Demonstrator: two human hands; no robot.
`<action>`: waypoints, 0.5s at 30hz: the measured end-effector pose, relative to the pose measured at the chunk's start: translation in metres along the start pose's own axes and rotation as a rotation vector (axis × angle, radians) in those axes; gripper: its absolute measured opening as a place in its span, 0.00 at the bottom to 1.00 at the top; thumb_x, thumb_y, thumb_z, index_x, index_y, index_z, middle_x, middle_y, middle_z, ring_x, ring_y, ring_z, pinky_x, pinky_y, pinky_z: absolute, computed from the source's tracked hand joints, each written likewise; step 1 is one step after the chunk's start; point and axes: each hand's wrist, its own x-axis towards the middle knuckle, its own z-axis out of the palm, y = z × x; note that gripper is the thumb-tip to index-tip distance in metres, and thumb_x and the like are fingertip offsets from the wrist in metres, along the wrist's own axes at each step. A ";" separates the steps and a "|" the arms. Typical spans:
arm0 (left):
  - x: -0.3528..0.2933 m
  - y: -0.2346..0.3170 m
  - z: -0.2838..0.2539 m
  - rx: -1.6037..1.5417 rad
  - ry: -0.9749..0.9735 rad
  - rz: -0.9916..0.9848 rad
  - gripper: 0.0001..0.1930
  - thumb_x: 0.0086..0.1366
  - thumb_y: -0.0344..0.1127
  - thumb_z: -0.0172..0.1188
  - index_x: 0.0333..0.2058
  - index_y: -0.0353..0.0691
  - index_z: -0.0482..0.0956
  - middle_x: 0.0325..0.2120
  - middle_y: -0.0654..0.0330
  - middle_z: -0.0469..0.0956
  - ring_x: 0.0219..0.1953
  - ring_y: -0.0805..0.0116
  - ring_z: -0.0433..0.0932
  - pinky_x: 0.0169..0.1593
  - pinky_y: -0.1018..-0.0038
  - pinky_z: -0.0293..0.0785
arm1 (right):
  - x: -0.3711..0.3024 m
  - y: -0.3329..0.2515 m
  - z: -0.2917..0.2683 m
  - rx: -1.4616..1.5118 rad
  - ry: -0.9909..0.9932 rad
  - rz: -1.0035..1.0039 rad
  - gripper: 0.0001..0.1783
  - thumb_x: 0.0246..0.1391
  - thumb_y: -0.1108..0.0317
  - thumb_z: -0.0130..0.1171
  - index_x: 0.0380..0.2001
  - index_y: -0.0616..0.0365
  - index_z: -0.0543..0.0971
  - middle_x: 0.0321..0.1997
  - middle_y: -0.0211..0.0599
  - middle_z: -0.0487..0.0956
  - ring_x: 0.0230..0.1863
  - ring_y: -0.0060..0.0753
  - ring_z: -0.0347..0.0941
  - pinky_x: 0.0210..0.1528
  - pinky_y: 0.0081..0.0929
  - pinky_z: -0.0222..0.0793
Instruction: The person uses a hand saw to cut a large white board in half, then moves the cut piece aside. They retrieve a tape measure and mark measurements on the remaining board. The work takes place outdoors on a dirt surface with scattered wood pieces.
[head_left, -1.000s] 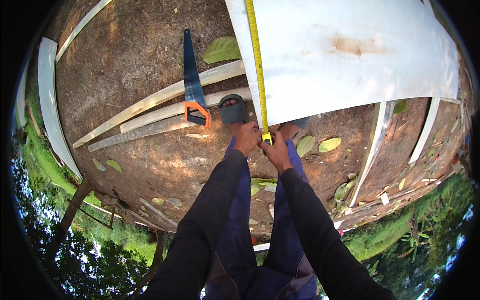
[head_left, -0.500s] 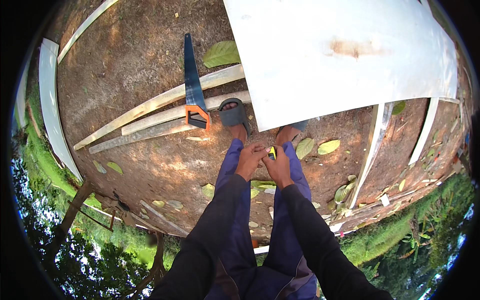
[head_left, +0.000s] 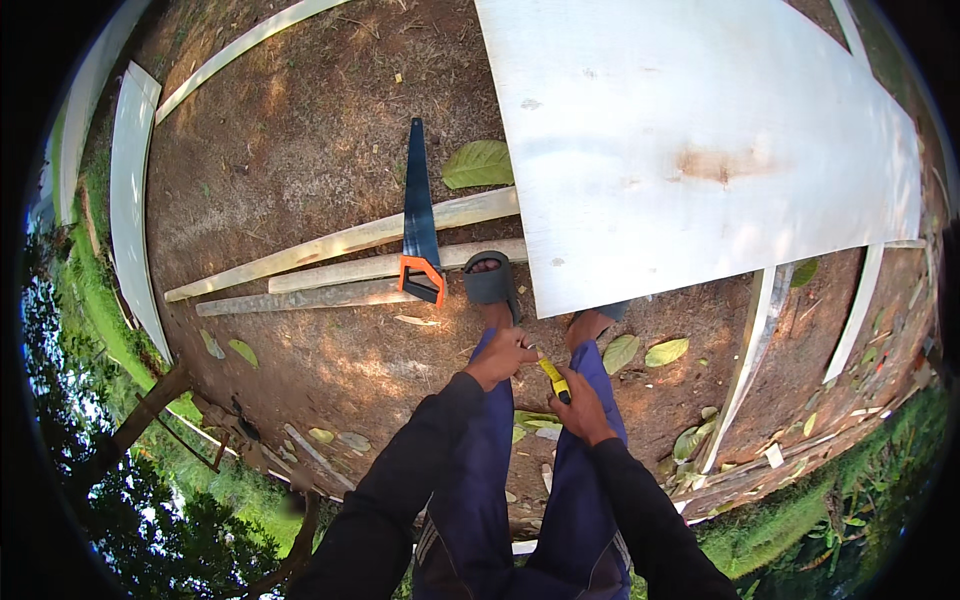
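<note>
A tape measure with a yellow blade is held between my hands, in front of my shins. My right hand is closed around its dark case. My left hand pinches the free end of the blade, and a short stretch of yellow shows between the two. Just beyond them lies the near corner of a large whitish sheet of board, with a brown stain on it. To the left, a handsaw with an orange and black handle rests across wooden strips.
Long wooden strips lie on the brown ground at left. More timber pieces reach out from under the board at right. A pale plank lies at far left. Large leaves are scattered about. My sandalled foot stands beside the board's corner.
My hands have moved apart, and a length of yellow blade now shows between them. The view has shifted, so board and saw appear lower and farther right.
</note>
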 end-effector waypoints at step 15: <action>0.017 0.242 -0.126 -0.367 0.690 0.631 0.20 0.66 0.51 0.64 0.42 0.40 0.75 0.31 0.65 0.76 0.21 0.82 0.67 0.28 0.76 0.73 | 0.079 -0.100 -0.069 0.269 0.196 0.025 0.26 0.54 0.62 0.63 0.52 0.66 0.75 0.39 0.54 0.82 0.44 0.53 0.79 0.49 0.41 0.73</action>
